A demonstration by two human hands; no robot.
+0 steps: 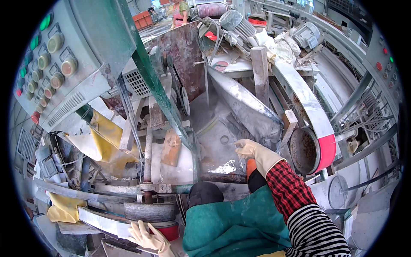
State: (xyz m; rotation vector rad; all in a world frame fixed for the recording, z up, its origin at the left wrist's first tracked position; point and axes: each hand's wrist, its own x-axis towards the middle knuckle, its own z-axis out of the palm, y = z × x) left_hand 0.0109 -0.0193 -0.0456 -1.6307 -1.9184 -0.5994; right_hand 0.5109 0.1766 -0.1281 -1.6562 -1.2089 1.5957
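My right hand (259,155), in a cream rubber glove, hangs over the dusty wet floor of the machine bay. Its fingers are curled in, and whatever they may hold is hidden. Just below its wrist is an orange patch (251,166) beside a black-clad knee. Low on the left, my left hand (150,240), gloved alike, has its fingers spread by a white belt (105,223) with a red end piece (170,231); whether it touches the belt I cannot tell. To the right of my right hand, another white belt (305,96) curves round a drum (303,150), with a red section (327,150).
A grey control panel (53,68) with many buttons fills the upper left, beside a green post (160,90). A curved metal guard (248,100) and a wooden upright (259,68) stand ahead. Motors (306,35) lie at the back. A person (182,15) is far off. A green apron (231,220) covers my lap.
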